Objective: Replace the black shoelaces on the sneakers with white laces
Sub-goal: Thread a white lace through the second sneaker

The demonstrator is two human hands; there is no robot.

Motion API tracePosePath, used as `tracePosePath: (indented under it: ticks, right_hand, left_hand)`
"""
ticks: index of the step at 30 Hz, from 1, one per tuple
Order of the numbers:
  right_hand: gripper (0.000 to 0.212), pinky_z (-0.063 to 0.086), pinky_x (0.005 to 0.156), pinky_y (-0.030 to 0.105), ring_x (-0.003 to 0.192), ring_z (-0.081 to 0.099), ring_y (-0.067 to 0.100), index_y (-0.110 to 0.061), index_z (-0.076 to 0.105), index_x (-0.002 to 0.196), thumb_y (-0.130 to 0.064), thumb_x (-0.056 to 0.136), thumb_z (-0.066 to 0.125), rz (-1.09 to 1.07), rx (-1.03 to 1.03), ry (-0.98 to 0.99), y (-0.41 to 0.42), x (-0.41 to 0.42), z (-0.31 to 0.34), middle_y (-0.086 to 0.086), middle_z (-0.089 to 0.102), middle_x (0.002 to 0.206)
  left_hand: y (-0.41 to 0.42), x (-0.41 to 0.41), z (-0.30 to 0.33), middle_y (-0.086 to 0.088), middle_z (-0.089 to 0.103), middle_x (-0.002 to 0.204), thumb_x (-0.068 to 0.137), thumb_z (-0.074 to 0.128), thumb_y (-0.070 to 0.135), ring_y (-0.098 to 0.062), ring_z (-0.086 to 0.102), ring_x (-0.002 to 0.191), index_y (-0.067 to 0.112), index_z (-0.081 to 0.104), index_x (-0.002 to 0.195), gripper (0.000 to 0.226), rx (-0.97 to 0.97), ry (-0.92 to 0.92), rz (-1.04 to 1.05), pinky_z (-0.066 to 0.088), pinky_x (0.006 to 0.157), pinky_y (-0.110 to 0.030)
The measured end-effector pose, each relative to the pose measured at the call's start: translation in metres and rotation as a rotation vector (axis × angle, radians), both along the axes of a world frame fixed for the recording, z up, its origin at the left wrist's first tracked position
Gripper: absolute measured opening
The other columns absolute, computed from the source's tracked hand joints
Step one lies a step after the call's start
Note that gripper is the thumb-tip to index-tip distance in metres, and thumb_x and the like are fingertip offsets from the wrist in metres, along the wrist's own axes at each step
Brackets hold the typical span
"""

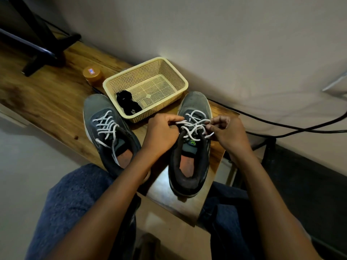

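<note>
Two grey sneakers stand on a wooden bench. The left sneaker (109,132) is threaded with a white lace whose ends hang loose into the shoe. The right sneaker (191,152) carries a white lace (194,124) crossing its eyelets. My left hand (161,132) pinches one strand of that lace at the shoe's left side. My right hand (226,132) pinches the other strand at the right side, with the lace tip poking out below the fingers. A bundle of black laces (128,104) lies in the near left corner of a cream plastic basket (169,72).
The basket sits behind and between the shoes. An orange-lidded jar (93,74) stands to its left on the wooden bench (47,94). A black stand (43,51) occupies the far left. Black cables (281,126) run along the wall at right. My blue-trousered knees are below.
</note>
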State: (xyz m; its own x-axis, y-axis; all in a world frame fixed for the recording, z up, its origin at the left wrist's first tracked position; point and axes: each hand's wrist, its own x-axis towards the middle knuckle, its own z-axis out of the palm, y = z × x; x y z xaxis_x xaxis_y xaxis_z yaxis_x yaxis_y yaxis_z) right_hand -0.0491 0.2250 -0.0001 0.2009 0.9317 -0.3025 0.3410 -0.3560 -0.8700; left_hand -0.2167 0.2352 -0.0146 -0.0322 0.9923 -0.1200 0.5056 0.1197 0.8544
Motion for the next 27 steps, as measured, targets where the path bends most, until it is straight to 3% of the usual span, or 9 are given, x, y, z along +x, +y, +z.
tracePosePath:
  ticks: [2, 5, 8, 12, 14, 17, 19, 23, 27]
  right_hand:
    - [0.02, 0.057, 0.078, 0.041, 0.068, 0.065, 0.017, -0.016, 0.063, 0.077, -0.001, 0.09, 0.061, 0.0, -0.006, -0.007, 0.0, -0.001, 0.0, 0.006, 0.066, 0.074]
    - [0.021, 0.057, 0.08, 0.045, 0.074, 0.067, 0.024, -0.018, 0.063, 0.076, -0.002, 0.089, 0.062, 0.001, 0.004, -0.041, 0.0, -0.001, -0.001, 0.006, 0.067, 0.074]
    - [0.015, 0.057, 0.079, 0.044, 0.081, 0.069, 0.028, -0.016, 0.065, 0.079, -0.005, 0.089, 0.064, 0.011, 0.014, -0.088, -0.001, -0.002, -0.001, 0.008, 0.07, 0.079]
    - [0.012, 0.055, 0.073, 0.036, 0.079, 0.068, 0.022, -0.017, 0.066, 0.081, -0.007, 0.088, 0.065, 0.028, 0.034, -0.148, -0.001, -0.002, -0.001, 0.006, 0.07, 0.081]
    - [0.013, 0.052, 0.07, 0.032, 0.074, 0.065, 0.019, -0.018, 0.065, 0.08, -0.008, 0.088, 0.066, 0.036, 0.042, -0.177, -0.001, -0.003, -0.001, 0.002, 0.067, 0.077]
    - [0.011, 0.048, 0.064, 0.026, 0.071, 0.062, 0.014, -0.017, 0.066, 0.081, -0.009, 0.088, 0.066, 0.045, 0.057, -0.207, 0.0, -0.004, -0.002, 0.0, 0.066, 0.076]
    - [0.01, 0.047, 0.062, 0.025, 0.07, 0.061, 0.013, -0.018, 0.067, 0.082, -0.01, 0.088, 0.066, 0.05, 0.062, -0.229, -0.001, -0.003, -0.003, 0.0, 0.067, 0.077]
    - [0.011, 0.046, 0.059, 0.025, 0.068, 0.061, 0.012, -0.018, 0.067, 0.08, -0.01, 0.087, 0.067, 0.063, 0.072, -0.251, -0.001, -0.004, -0.004, -0.002, 0.066, 0.074]
    - [0.015, 0.052, 0.066, 0.031, 0.072, 0.066, 0.019, -0.018, 0.065, 0.076, -0.009, 0.087, 0.067, 0.036, 0.068, -0.235, -0.001, -0.004, -0.005, 0.003, 0.068, 0.074]
  left_hand:
    - [-0.001, 0.002, 0.004, 0.0, 0.074, 0.09, 0.089, 0.05, 0.007, -0.018, 0.066, 0.067, 0.018, 0.076, 0.099, 0.03, -0.017, -0.045, 0.049, 0.052, 0.063, -0.026]
    - [-0.003, 0.007, 0.005, 0.002, 0.074, 0.091, 0.092, 0.048, 0.013, -0.014, 0.067, 0.074, 0.017, 0.076, 0.092, 0.029, 0.029, -0.069, 0.115, 0.052, 0.074, -0.029]
    - [-0.006, 0.012, 0.005, -0.001, 0.075, 0.088, 0.09, 0.056, 0.017, -0.013, 0.067, 0.078, 0.012, 0.076, 0.089, 0.021, 0.065, -0.05, 0.138, 0.05, 0.074, -0.028]
    - [-0.005, 0.011, 0.002, 0.003, 0.074, 0.079, 0.087, 0.068, 0.03, -0.001, 0.064, 0.069, 0.014, 0.077, 0.086, 0.019, 0.061, -0.053, 0.146, 0.047, 0.066, -0.016]
    - [-0.004, 0.011, 0.001, 0.002, 0.072, 0.073, 0.089, 0.064, 0.037, -0.005, 0.064, 0.066, 0.014, 0.077, 0.082, 0.027, 0.03, -0.099, 0.174, 0.048, 0.065, -0.022]
    - [-0.003, 0.011, 0.001, 0.002, 0.072, 0.071, 0.099, 0.039, 0.05, -0.015, 0.066, 0.071, 0.017, 0.078, 0.08, 0.054, -0.043, -0.203, 0.225, 0.049, 0.072, -0.028]
    - [-0.001, 0.012, -0.001, 0.002, 0.073, 0.075, 0.099, 0.042, 0.047, -0.016, 0.068, 0.075, 0.017, 0.078, 0.08, 0.05, -0.045, -0.216, 0.227, 0.051, 0.075, -0.029]
    - [0.0, 0.012, -0.003, 0.006, 0.072, 0.075, 0.082, 0.075, 0.03, -0.003, 0.064, 0.068, 0.017, 0.076, 0.078, 0.014, -0.069, -0.186, 0.203, 0.05, 0.067, -0.019]
    - [0.002, 0.011, -0.002, 0.006, 0.07, 0.076, 0.083, 0.072, 0.022, -0.002, 0.061, 0.068, 0.015, 0.075, 0.082, 0.008, -0.088, -0.154, 0.158, 0.044, 0.059, -0.011]
